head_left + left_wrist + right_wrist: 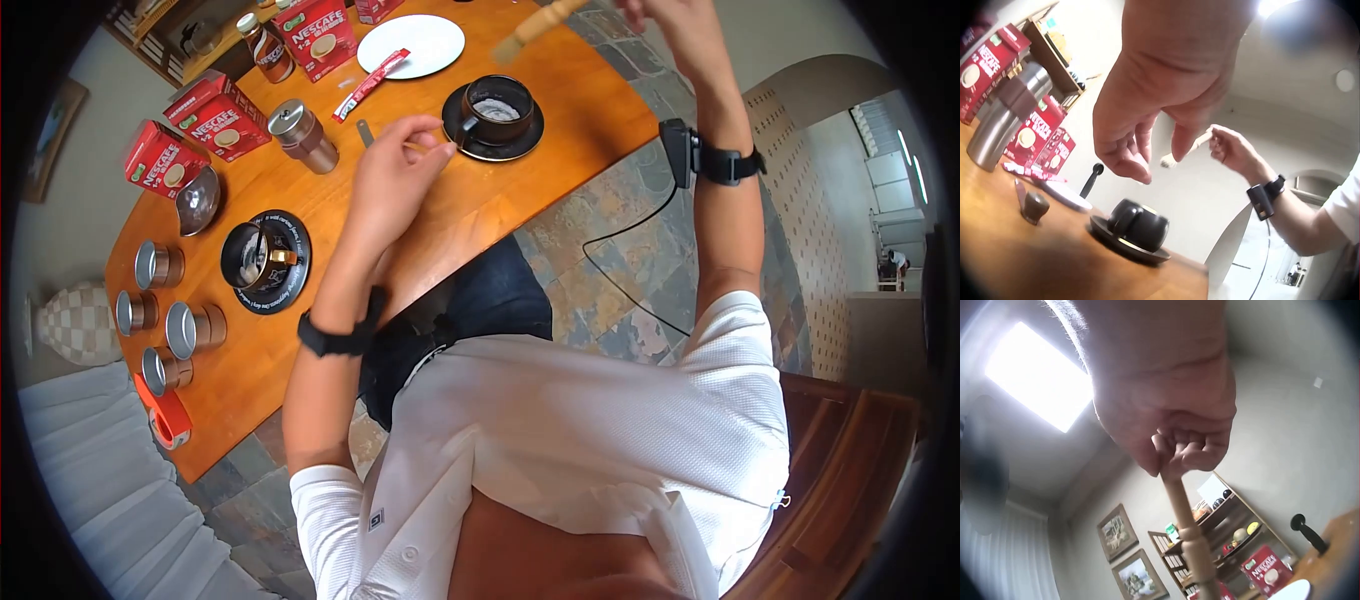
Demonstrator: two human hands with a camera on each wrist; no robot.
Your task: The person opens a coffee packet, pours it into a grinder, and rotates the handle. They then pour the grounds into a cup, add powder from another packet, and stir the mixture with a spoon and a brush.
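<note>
My right hand (690, 45), raised beyond the table edge, grips a wooden-handled brush (540, 28) whose pale bristles point down toward the table. In the right wrist view its turned handle (1188, 531) comes out below the curled fingers. My left hand (395, 180) hovers near a black cup (513, 121); its fingers bend loosely, the thumb stands apart from them, and nothing is between them. The cup sits on a black saucer (517, 152) and has whitish material inside. Its handle (1129, 223) faces the left hand in the left wrist view.
A second black cup (238, 245) with a gold handle stands on a lettered saucer (295, 232). Several metal cups (195, 330), red Nescafe boxes (218, 115), a metal canister (305, 140), a white plate (425, 45) and a red stick packet (370, 87) are on the table.
</note>
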